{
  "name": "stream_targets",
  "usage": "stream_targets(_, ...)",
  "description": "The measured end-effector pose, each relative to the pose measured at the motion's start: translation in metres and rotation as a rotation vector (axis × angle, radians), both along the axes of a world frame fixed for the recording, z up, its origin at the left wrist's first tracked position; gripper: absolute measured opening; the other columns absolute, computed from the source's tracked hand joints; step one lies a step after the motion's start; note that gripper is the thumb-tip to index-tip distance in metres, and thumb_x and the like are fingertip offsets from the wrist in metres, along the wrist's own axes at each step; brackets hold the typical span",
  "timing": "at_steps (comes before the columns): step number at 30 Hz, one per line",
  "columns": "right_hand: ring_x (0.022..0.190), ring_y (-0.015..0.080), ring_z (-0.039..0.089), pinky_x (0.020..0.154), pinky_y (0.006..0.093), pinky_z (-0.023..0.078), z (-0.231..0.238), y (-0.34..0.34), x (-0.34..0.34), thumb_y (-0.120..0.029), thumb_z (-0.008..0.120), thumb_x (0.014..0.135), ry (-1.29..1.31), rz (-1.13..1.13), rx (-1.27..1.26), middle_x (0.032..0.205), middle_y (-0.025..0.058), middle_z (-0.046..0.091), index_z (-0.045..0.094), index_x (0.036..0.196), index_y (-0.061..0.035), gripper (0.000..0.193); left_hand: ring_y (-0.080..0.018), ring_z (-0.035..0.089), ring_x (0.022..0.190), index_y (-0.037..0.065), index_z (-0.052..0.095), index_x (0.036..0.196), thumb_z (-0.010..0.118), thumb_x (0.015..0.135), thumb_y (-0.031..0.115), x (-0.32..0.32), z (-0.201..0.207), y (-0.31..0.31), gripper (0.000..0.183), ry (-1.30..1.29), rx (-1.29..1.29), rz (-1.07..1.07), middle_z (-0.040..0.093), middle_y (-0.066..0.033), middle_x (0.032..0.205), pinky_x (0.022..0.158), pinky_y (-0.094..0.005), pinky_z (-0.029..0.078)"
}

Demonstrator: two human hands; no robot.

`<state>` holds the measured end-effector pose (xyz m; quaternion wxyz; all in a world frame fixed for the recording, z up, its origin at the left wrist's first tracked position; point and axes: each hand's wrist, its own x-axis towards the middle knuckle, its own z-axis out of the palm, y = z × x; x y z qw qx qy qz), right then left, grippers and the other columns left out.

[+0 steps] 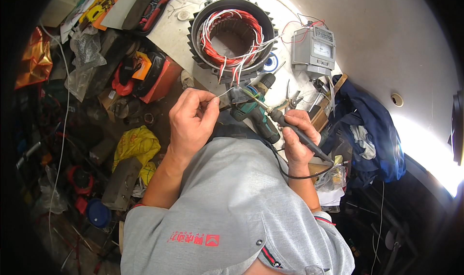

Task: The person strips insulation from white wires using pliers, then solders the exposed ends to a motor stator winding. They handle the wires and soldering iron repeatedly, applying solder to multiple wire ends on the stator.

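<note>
My left hand (193, 116) pinches a thin silvery strand of solder wire (225, 92) between thumb and fingertips. In my right hand (300, 136) is a soldering iron (309, 142), gripped by its black handle, with the metal tip slanting up and left toward the wire. Just beyond both hands stands a finned motor stator (192, 33) with red and white windings (207, 41). Several of its leads hang over the near rim toward the solder wire. Whether iron and solder touch a lead is too small to tell. A teal cordless drill (256, 115) lies beneath the iron.
A grey meter (309, 53) with red leads stands right of the stator. Pliers (293, 101) lie nearer. The iron's black cord (295, 177) loops below my right hand. Dark blue cloth (360, 125) hangs at right; a yellow bag (135, 147) and tool clutter fill the left.
</note>
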<state>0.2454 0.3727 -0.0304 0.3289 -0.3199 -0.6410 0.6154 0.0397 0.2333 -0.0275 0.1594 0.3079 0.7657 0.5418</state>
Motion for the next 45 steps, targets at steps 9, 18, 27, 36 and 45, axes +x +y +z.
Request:
stream_targets(9, 0.095, 0.0247, 0.062, 0.086, 0.0343, 0.048, 0.0063, 0.0017, -0.0034, -0.004, 0.075, 0.076, -0.026, 0.025, 0.091, 0.098, 0.0159, 0.067, 0.073, 0.098, 0.0022, 0.023, -0.0144, 0.059, 0.061, -0.002, 0.062, 0.087, 0.071, 0.083, -0.002, 0.0003, 0.0, -0.0002, 0.01, -0.002, -0.008, -0.011, 0.062, -0.0085, 0.079, 0.052, -0.0273, 0.047)
stream_targets(18, 0.094, 0.0245, 0.063, 0.085, 0.0343, 0.049, 0.0095, -0.0003, -0.0042, -0.002, 0.075, 0.074, -0.058, 0.022, 0.148, 0.097, 0.0156, 0.067, 0.073, 0.098, 0.0013, 0.024, -0.0177, 0.062, 0.063, -0.002, 0.062, 0.087, 0.071, 0.083, -0.002, -0.0004, 0.0021, 0.0013, 0.01, 0.027, -0.017, -0.007, 0.064, -0.0108, 0.082, 0.054, -0.0294, 0.049)
stream_targets(27, 0.095, 0.0248, 0.063, 0.086, 0.0351, 0.049, 0.0077, -0.001, -0.0034, -0.002, 0.075, 0.074, -0.05, 0.024, 0.161, 0.098, 0.0154, 0.068, 0.073, 0.098, 0.0011, 0.024, -0.0059, 0.058, 0.065, -0.003, 0.063, 0.088, 0.069, 0.087, -0.001, 0.0006, -0.0002, 0.0005, 0.006, -0.009, -0.027, -0.014, 0.061, -0.0034, 0.083, 0.057, -0.02, 0.047)
stream_targets(36, 0.094, 0.0243, 0.063, 0.085, 0.0347, 0.049, 0.0069, -0.0024, -0.0026, -0.002, 0.075, 0.075, -0.046, 0.013, 0.156, 0.098, 0.0156, 0.068, 0.073, 0.098, 0.0014, 0.023, -0.0133, 0.058, 0.061, -0.002, 0.062, 0.087, 0.071, 0.084, -0.003, 0.0013, -0.0001, 0.0026, 0.009, -0.019, -0.002, -0.002, 0.062, -0.0083, 0.08, 0.053, -0.0265, 0.047)
stream_targets(45, 0.094, 0.0234, 0.063, 0.085, 0.0332, 0.05, 0.0075, -0.0028, -0.0027, -0.003, 0.075, 0.075, -0.047, 0.022, 0.172, 0.098, 0.0147, 0.067, 0.073, 0.098, 0.0009, 0.024, -0.0055, 0.057, 0.064, -0.003, 0.063, 0.088, 0.07, 0.087, -0.001, 0.0017, -0.0016, 0.0017, 0.006, -0.018, -0.006, -0.011, 0.061, -0.0031, 0.082, 0.056, -0.02, 0.047)
